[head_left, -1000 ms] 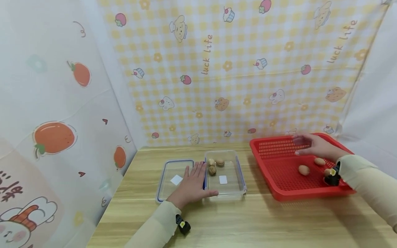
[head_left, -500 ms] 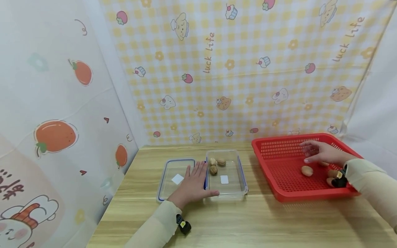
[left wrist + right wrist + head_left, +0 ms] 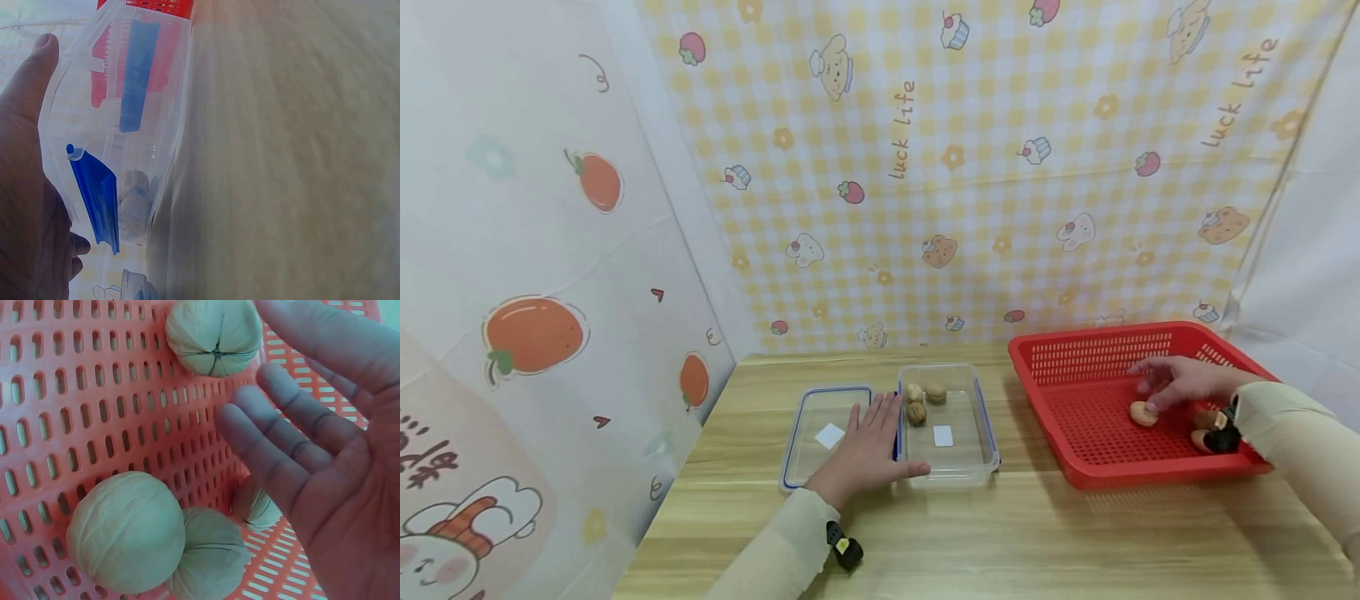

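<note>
Walnut (image 3: 1142,416) lies in red basket (image 3: 1150,473) on the wooden tabletop (image 3: 1037,542), before checked cloth (image 3: 985,204). It is at the thumb (image 3: 1163,396) of the right grip (image 3: 1186,380), parted; the left grip (image 3: 865,448) is spread; both hold nothing.

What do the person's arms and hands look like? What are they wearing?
Long cream sleeves cover both arms. The left hand and right hand wear no gloves. At each wrist sits a small black gadget with a little yellow mark.

Yellow-checked cloth (image 3: 977,208) is hanging behind the wood-grain tabletop (image 3: 1000,537) — a white fruit-printed sheet (image 3: 550,233) is lining the left!
</note>
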{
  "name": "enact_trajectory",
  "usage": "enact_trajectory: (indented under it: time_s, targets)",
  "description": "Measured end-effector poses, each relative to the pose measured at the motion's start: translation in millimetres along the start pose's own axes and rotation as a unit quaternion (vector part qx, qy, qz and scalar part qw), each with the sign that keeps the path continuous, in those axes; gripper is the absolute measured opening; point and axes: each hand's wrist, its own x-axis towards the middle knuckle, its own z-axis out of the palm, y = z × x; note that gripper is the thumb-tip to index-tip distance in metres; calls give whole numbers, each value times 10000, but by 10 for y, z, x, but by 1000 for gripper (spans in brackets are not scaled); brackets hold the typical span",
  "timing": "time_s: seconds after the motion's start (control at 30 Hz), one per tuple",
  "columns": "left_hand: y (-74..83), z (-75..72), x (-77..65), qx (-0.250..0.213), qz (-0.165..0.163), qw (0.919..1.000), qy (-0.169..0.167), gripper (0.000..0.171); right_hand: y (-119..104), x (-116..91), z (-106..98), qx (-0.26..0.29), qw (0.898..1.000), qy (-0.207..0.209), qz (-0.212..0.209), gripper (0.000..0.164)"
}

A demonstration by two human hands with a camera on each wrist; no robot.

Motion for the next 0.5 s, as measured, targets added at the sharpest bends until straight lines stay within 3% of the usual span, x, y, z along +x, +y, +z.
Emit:
enact_trajectory:
  time_s: [0.2, 0.5]
  targets:
    - [6, -1, -11, -35, 50, 10000, 39, 118, 54, 7, -4, 147, 9980, -548, 287, 52]
    - [-2, 7, -6, -49, 48, 9999, 85, 117, 64, 8, 3, -93, 9976, -577, 379, 35]
